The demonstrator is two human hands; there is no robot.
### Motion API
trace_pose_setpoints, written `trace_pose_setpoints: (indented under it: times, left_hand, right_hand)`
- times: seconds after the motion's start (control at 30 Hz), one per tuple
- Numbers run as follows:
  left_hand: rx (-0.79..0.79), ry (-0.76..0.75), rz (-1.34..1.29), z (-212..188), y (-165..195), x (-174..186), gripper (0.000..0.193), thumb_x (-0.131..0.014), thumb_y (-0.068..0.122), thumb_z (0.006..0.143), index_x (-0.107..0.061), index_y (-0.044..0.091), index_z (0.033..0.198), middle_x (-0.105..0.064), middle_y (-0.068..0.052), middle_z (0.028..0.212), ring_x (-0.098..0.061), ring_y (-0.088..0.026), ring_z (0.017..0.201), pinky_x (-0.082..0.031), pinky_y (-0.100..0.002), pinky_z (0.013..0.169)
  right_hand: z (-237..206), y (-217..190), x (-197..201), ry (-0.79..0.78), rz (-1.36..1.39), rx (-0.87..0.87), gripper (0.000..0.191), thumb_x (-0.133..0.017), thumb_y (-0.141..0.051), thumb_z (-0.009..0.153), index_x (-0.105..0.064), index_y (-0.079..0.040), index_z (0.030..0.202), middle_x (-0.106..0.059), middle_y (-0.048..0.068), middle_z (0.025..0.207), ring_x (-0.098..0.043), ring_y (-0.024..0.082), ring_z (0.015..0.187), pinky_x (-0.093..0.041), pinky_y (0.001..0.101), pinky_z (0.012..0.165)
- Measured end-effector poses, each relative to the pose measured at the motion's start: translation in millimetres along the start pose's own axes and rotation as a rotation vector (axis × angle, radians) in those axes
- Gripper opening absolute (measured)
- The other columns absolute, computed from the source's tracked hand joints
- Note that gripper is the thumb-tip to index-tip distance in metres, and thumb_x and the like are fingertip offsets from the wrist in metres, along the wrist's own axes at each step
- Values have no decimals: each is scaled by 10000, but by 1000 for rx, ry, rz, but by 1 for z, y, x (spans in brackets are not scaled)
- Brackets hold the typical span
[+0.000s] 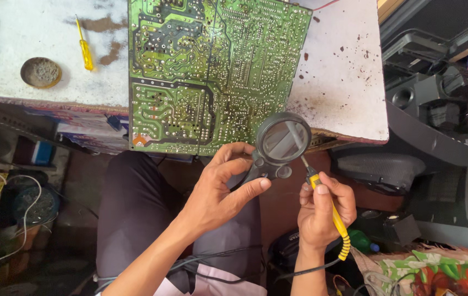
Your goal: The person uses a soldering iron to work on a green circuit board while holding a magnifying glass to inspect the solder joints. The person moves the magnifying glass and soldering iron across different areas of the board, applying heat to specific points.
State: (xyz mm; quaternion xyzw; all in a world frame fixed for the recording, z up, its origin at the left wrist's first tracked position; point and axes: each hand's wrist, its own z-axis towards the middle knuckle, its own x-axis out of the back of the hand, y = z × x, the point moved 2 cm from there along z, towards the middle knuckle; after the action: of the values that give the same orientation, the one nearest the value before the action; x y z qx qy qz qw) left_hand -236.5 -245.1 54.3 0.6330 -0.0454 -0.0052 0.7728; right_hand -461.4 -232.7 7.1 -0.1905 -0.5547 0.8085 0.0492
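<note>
While the left hand [220, 189] pinches a black magnifying glass [281, 141] at the green circuit board's [212, 71] five o'clock corner, right hand [321, 211] gripping a yellow soldering iron [327, 205], tip toward eleven o'clock under the lens.

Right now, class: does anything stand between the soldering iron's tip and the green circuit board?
Yes. The magnifying glass, held in the left hand, sits over the circuit board at its near edge. The soldering iron in the right hand has its tip under the lens, seen through the glass.

Yellow screwdriver [85, 50] beside round tin [41, 72]
</note>
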Motion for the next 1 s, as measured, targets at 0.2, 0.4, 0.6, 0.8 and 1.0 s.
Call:
trace_pose_setpoints:
  times: [0.2, 0.4, 0.6, 0.8, 1.0]
  left_hand:
    - [-1, -19, 5, -1, 0, 1, 327, -795, 286, 883, -765, 7, 1052, -636, -142, 1281, -629, -265, 1225, -487, -382, 1042]
    - [-10, -20, 19, -3, -3, 1, 334, -800, 287, 884, -754, 6, 1058, -625, -148, 1297, -625, -268, 1234, -489, -379, 1038]
    - [-17, -20, 42, -5, -7, 1, 340, -802, 290, 881, -750, -3, 1045, -620, -161, 1310, -620, -281, 1248, -485, -382, 1039]
    - [-16, -21, 44, -6, -8, 1, 350, -801, 302, 882, -750, -6, 1041, -613, -167, 1325, -616, -285, 1259, -486, -382, 1042]
    - [1, -24, 29, -6, -7, 2, 346, -801, 302, 881, -753, 0, 1041, -613, -164, 1321, -617, -276, 1260, -484, -382, 1045]
  right_hand:
    - [2, 4, 3, -6, 40, 3, 158, -600, -71, 1011, -641, 17, 1137, -627, 131, 866, -566, 174, 693, -433, 268, 582]
    - [-7, 10, 15, 30, 266, -143, 155, -599, -111, 1018, -639, -1, 1119, -607, 135, 848, -550, 212, 721, -410, 293, 592]
    - [-16, 23, 15, 38, 360, -242, 148, -600, -120, 1021, -642, -8, 1110, -606, 128, 839, -550, 211, 738, -412, 291, 604]
    - [-13, 25, 8, 55, 365, -287, 133, -596, -130, 1023, -636, -20, 1087, -606, 126, 834, -551, 208, 743, -419, 288, 598]
    - [-13, 22, 5, 56, 381, -330, 131, -590, -135, 1020, -627, -27, 1083, -604, 122, 830, -554, 208, 751, -434, 289, 615]
